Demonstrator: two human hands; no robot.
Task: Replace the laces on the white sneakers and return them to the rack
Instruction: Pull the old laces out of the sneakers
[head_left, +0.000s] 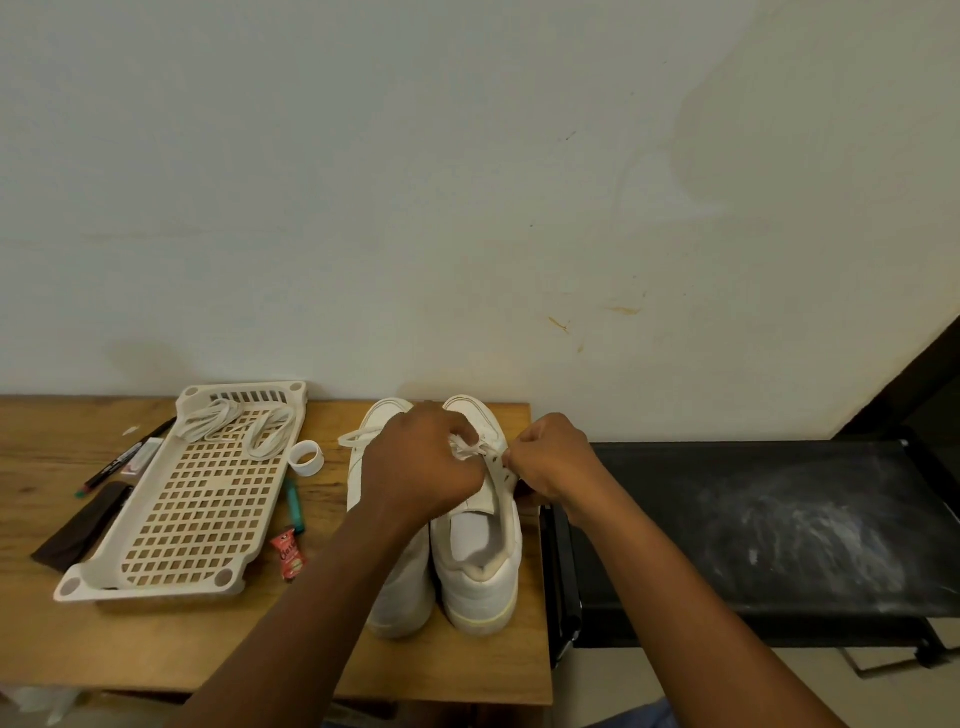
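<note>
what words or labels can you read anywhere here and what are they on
"Cla": red script on the small red sachet lying beside the perforated plastic tray; the rest of the word is blurred.
Marker pen: white print along the barrel, too small to read.
White card beside the pen: a red mark, too blurred to read.
White sneakers: no text visible.

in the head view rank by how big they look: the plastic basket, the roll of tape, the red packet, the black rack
1. black rack
2. plastic basket
3. Roll of tape and red packet: look alike, left unranked.
</note>
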